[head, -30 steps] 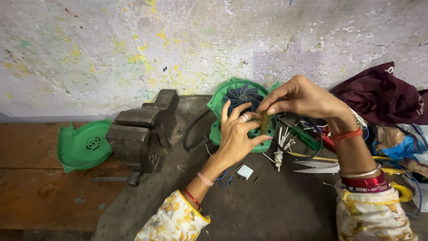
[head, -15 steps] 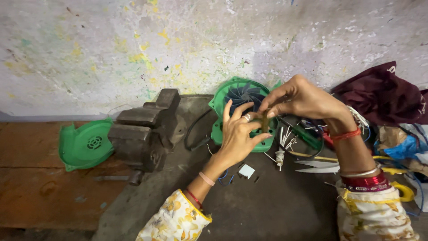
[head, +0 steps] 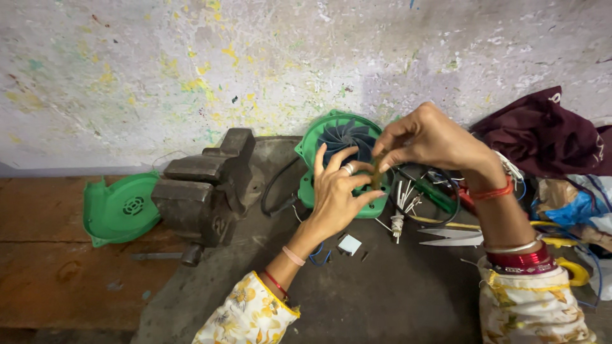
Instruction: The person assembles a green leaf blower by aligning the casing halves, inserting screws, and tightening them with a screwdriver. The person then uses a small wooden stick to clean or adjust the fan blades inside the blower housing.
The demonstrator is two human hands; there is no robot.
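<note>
Fingers point(head: 382, 153) of right hand point(head: 433, 137) pinched on a small brownish part point(head: 376, 173), over green blower housing point(head: 319, 137) near the bench's back edge. Left hand point(head: 338, 194) spread loosely, thumb and forefinger touching the same part. Bench vise point(head: 204, 188) just left; green cover point(head: 121, 207) near left edge; scissors point(head: 452, 237) right.

— What carries it all?
— A workbench point(head: 76, 280): bare wood at left, a dark metal plate point(head: 382, 299) at right.
— And on it?
— A green cover point(head: 121, 209) far left, a bench vise point(head: 204, 191), a green blower housing point(head: 344, 137), scissors point(head: 456, 237) right.
</note>
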